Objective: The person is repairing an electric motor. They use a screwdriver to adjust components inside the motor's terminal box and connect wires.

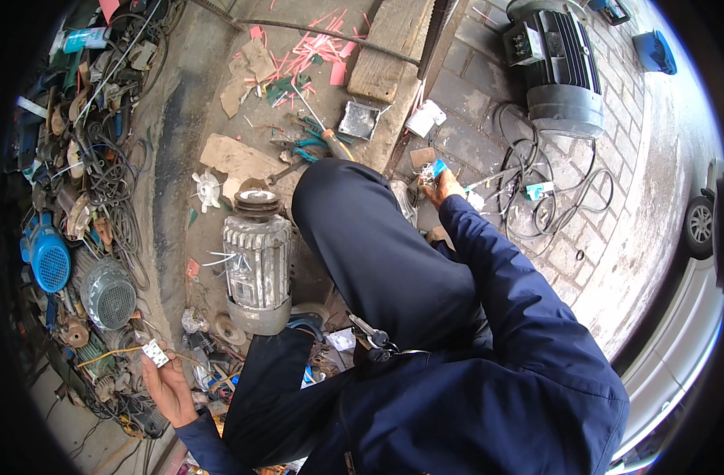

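At the lower left, my left hand [170,388] is closed, pinching a small white block with dark holes [154,353], which looks like a terminal block. Yellowish wires run beside it. My right hand [442,188] is reached out past my knee, its fingers closed around a small blue-and-white piece [433,169] whose kind I cannot make out. Between my arms, left of my knee, a grey finned electric motor [256,261] stands upright with a pulley [257,202] on top and white leads at its side. A white fan wheel [207,191] lies just beyond it.
A screwdriver [336,144], pliers [305,147], a metal tray [359,119] and pink strips [314,49] lie ahead beside a wooden block [387,47]. Cables [528,182] and a large black motor [556,71] are on the paving. Scrap heaps up on the left, with a blue motor [45,253].
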The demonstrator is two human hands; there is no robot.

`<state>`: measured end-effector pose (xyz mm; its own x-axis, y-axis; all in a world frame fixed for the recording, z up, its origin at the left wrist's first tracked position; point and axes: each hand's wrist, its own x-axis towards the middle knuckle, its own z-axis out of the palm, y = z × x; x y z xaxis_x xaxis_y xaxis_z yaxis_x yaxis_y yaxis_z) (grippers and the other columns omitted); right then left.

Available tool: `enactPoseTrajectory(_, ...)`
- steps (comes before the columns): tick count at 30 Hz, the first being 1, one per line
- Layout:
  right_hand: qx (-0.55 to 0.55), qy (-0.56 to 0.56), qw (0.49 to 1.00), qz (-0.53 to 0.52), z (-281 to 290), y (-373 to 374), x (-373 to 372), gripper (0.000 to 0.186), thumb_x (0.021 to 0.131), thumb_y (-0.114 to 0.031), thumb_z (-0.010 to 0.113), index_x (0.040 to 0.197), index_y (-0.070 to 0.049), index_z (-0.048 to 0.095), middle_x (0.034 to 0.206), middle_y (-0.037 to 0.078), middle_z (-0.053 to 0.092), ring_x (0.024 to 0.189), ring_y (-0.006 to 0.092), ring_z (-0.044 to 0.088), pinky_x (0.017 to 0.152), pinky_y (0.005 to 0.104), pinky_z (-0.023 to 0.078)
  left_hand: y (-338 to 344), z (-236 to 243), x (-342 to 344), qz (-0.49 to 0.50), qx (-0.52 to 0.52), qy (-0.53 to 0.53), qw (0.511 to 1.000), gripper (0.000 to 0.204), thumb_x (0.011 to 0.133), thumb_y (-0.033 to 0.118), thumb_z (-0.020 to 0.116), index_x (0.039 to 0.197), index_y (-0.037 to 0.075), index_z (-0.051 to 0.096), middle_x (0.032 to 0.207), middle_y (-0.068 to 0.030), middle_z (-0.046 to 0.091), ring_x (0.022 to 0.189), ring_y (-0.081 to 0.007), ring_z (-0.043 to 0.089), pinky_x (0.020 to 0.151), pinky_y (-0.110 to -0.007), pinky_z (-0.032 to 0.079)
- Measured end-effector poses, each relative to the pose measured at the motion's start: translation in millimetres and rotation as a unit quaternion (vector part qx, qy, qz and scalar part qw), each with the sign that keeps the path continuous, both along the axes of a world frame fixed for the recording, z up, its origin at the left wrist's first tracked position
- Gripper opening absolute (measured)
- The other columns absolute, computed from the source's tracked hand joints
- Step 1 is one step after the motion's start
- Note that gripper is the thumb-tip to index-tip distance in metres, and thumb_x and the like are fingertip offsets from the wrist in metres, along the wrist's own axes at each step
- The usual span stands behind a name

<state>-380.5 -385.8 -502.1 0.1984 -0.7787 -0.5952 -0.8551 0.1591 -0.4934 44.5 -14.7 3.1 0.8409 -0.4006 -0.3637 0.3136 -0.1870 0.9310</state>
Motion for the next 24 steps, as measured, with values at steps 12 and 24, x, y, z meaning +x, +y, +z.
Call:
enactPoseTrajectory(12, -0.05, -0.023, 0.998, -0.011, -9, 3, -2, 0.054, 0.079, -0.034, 0.083, 0.114, -0.002, 0.056, 0.103, 0.025, 0.07, 0.096, 0.0429, 0.07, 0.083, 0.0475, 0.055, -1, 0, 1, -0.007, 0.002, -0.003, 1.0, 0.029, 0.108, 0.024, 0.06, 0.126, 0.001, 0.062, 0.119, -0.017, 0.07, 0.095, -0.0202, 0.067, 0.085, -0.031, 0.057)
enactPoseTrajectory(24, -0.076, -0.037, 0.996, -0.013, -16, 7, -4, 0.055, 0.078, -0.034, 0.085, 0.111, -0.001, 0.055, 0.099, 0.025, 0.068, 0.094, 0.042, 0.069, 0.082, 0.0467, 0.054, 0, -1, 4, -0.007, -0.003, 0.0, 1.0, 0.029, 0.108, 0.023, 0.059, 0.126, 0.0, 0.062, 0.12, -0.0174, 0.069, 0.096, -0.0206, 0.067, 0.086, -0.032, 0.057)
